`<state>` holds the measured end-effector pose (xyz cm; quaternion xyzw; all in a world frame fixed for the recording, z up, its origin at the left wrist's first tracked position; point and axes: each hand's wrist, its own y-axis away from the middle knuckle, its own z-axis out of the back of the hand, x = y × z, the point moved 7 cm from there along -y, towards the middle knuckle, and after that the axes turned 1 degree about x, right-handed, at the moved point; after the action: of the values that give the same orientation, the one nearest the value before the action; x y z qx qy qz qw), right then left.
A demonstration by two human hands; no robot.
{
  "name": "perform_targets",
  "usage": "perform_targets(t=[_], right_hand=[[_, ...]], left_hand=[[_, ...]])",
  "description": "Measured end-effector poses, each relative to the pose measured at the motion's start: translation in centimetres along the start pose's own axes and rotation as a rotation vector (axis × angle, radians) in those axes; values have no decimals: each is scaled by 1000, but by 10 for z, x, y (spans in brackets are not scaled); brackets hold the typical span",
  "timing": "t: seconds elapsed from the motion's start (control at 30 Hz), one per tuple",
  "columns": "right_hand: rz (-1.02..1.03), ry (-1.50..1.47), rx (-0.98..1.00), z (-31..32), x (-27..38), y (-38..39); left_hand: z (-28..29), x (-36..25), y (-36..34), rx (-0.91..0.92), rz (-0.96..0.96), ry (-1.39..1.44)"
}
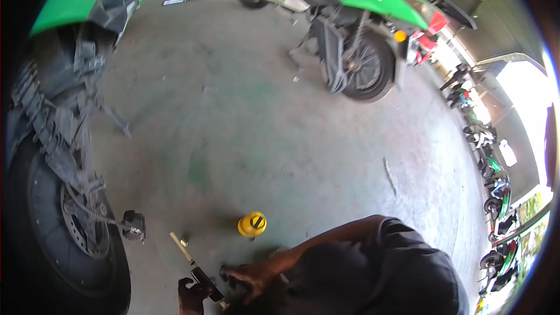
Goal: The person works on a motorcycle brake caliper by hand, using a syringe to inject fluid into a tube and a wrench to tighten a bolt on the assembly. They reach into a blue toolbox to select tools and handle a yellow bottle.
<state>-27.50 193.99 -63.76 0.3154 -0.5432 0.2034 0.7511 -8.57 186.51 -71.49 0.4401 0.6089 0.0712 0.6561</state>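
Observation:
My left hand (189,296) sits at the bottom edge, closed around the dark middle of a long tool (185,252). The tool's pale shaft points up and to the left over the concrete floor. My right hand (248,277) lies just right of it, with fingers bent down at the tool's near end. Whether this hand grips the tool is unclear. My dark right sleeve (373,268) fills the lower right. A small yellow can (252,223) with a black mark on its lid stands on the floor just beyond my right hand.
A scooter's rear wheel (70,239) with brake disc and chain stands close at the left. A small black part (133,226) hangs beside it. A green scooter (361,23) is parked at the back right. More scooters (493,163) line the right wall.

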Motion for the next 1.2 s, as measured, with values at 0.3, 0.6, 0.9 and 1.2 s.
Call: perform_targets(t=[0.3,0.6,0.9,1.2], right_hand=[[45,157,-423,58,60,14],[210,533,-217,69,113,-5],[-71,366,-477,69,60,4],[35,519,-513,84,59,28]], left_hand=[[-76,-76,-37,341,-278,28],[-79,-75,-12,292,-172,717],[-80,-71,-12,-54,-516,-182],[-128,-78,-27,90,69,840]])
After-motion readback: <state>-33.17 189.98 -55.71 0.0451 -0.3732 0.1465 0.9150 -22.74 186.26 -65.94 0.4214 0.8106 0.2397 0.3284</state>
